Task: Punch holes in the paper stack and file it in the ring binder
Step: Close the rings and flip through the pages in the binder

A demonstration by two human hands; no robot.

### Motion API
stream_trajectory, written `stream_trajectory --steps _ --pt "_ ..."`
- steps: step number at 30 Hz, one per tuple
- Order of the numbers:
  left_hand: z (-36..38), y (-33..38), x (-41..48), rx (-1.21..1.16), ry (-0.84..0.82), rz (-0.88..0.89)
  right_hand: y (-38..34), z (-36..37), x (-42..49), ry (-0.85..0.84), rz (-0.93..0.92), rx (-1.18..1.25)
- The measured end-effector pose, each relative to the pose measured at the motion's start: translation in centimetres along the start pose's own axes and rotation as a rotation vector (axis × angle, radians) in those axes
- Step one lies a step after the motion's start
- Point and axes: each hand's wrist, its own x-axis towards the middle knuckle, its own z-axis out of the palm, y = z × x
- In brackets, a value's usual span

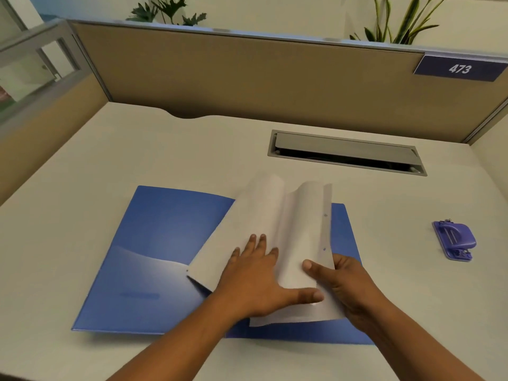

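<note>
A blue ring binder (154, 251) lies open and flat on the desk. Over its middle and right half lies the white paper stack (264, 215), bowed upward along its length, with two punched holes showing near its right edge. My left hand (255, 281) presses flat on the stack, fingers spread and thumb stretched toward the right. My right hand (343, 284) holds the stack's right edge, thumb on top of the paper and fingers underneath. The binder's rings are hidden under the paper. A purple hole punch (453, 240) sits alone on the desk to the right.
A grey cable tray (346, 152) with a raised lid is set into the white desk (137, 149) behind the binder. Tan partition walls (247, 78) close the back and left sides, with a "473" sign (460, 68) at upper right and plants behind.
</note>
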Motion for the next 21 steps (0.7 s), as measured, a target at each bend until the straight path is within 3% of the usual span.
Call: stream_trajectory --steps 2,5,12,17,21 --pt "-1.0 0.7 0.5 -0.233 -0.014 0.027 -0.1 0.6 0.2 0.010 -0.025 -0.062" --pt "-1.6 1.2 2.2 -0.530 0.105 -0.092 -0.2 1.2 0.5 0.002 -0.051 -0.167" --pt "-1.6 -1.8 3.2 -0.680 0.287 -0.152 0.5 -0.1 0.5 0.024 -0.060 -0.059" --pt "-1.2 -8.3 1.6 -0.685 0.513 -0.343 2.8 -2.5 -0.1 0.074 -0.013 0.059" --pt "0.5 -11.7 0.8 -0.640 0.497 -0.462 5.0 -3.3 -0.5 0.074 0.076 0.098"
